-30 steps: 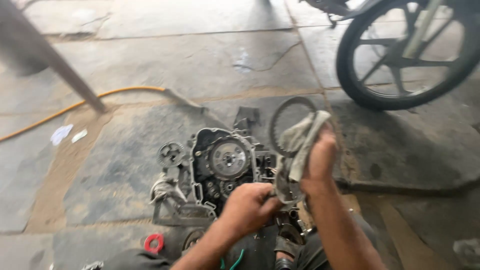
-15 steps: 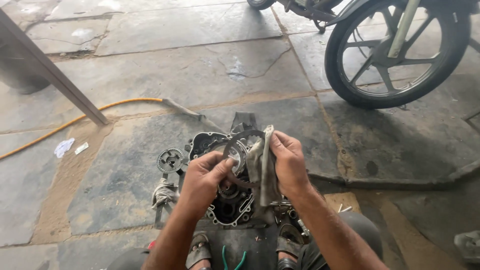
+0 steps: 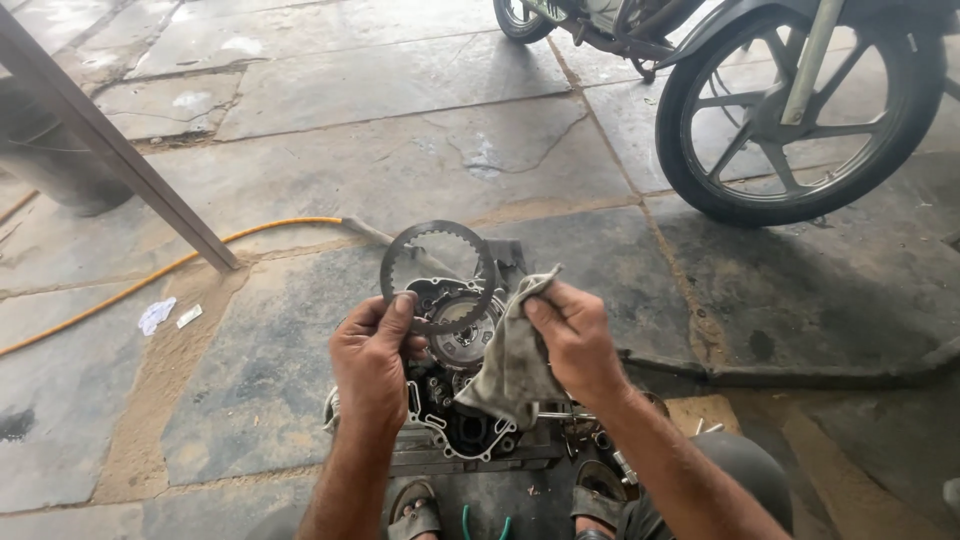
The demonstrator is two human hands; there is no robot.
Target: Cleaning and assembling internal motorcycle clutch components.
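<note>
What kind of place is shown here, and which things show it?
Probably an open-air motorcycle repair spot. A motorcycle wheel stands on the stone floor, an opened engine case lies below, and the left hand holds a toothed metal ring.

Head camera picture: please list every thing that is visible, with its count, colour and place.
toothed ring plate: one, dark grey metal, held up over the engine
rag: one, dirty grey, in the right hand, hanging over the engine
engine case: one, grey and oily, opened, on the floor in front of the person
hose: one, yellow, lying across the floor at left
motorcycle wheel: one, black tyre with spokes, top right
slanted beam: one, grey, upper left
paper scraps: two, white, on the floor at left
sandals: two, grey, bottom edge
left hand: fingers pinch the ring plate's lower edge
right hand: fingers grip the rag
</note>
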